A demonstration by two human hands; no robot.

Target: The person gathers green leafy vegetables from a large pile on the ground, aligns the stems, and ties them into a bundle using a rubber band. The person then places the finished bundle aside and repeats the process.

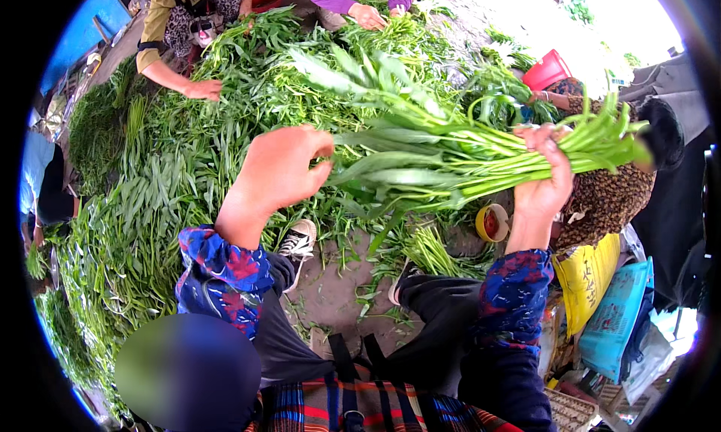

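Note:
My right hand [543, 167] grips a bunch of long-stemmed leafy greens [450, 156], which look like water spinach. Held sideways above the ground, the bunch has its pale cut stems pointing right and its leaves spreading left. Close to those leaf tips is my left hand [281, 170], its fingers curled and a gap showing between thumb and forefinger. I see nothing in it, though it is blurred. Beneath both hands spreads a large heap of the same greens [186, 167]. A small bundle of stems [431, 252] lies on the ground by my right shoe.
Two people sit beyond the heap, one with a hand [203, 89] over it. Another person [608, 201] is close on my right, near a yellow bowl [492, 222] and a pink bucket [546, 70]. A yellow sack [591, 280] and turquoise basket [614, 319] stand at lower right.

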